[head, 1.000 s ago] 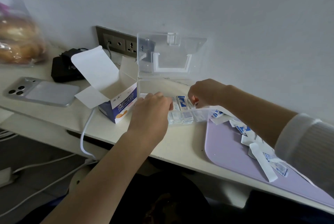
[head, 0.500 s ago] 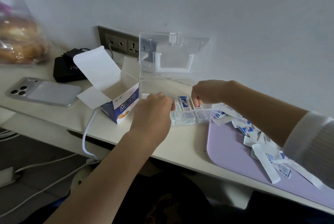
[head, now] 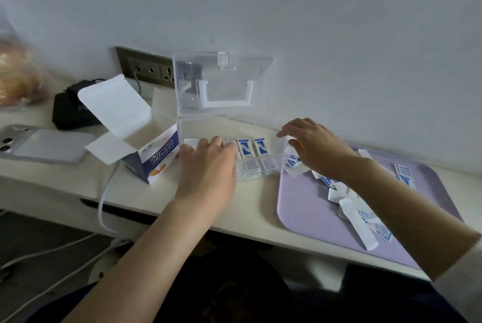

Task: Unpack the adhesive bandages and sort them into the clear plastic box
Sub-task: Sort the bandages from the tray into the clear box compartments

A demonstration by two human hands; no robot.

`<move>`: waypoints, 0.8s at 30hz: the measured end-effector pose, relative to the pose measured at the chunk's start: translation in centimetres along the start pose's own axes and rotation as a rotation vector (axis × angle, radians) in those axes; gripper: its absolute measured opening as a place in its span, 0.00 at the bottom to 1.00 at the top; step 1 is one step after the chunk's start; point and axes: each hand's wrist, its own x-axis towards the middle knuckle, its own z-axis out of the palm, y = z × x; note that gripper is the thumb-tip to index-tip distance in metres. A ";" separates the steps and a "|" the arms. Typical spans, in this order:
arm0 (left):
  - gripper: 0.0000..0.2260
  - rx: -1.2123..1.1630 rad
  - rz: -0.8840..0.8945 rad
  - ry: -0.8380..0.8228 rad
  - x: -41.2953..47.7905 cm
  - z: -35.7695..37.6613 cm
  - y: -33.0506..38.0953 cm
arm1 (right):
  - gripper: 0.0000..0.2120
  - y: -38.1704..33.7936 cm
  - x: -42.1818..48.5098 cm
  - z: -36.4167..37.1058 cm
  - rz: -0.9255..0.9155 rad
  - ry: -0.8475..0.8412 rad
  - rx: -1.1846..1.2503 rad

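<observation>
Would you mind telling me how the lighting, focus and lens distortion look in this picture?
Head view: dim, even light, no hard shadows; wide-angle stretch toward the corners; the bagged bread at left is blurred; the clear plastic box looks fairly sharp.

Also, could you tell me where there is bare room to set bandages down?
The purple mat's near-left corner, between desk edge and loose bandages, is bare; so is the desk in front of the clear box. Crowded: mat's middle, and around carton and phone.
</observation>
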 end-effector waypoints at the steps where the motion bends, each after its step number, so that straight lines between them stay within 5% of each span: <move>1: 0.09 0.027 0.012 0.011 -0.2 0.2 0.4 | 0.16 0.5 -1.0 0.4 0.053 0.046 0.029; 4: 0.09 0.050 0.075 0.039 -0.8 0.8 1.9 | 0.18 2.6 -3.6 2.1 0.220 0.079 0.065; 7: 0.10 0.032 0.167 0.060 -1.1 2.1 3.3 | 0.26 4.5 -5.7 3.4 0.292 -0.079 0.001; 12: 0.11 -0.026 0.293 -0.094 -2.0 3.9 5.7 | 0.41 6.2 -7.3 4.5 0.312 -0.199 -0.008; 24: 0.14 0.014 0.354 -0.360 -1.4 7.6 8.6 | 0.31 6.6 -5.5 4.9 0.245 -0.104 0.088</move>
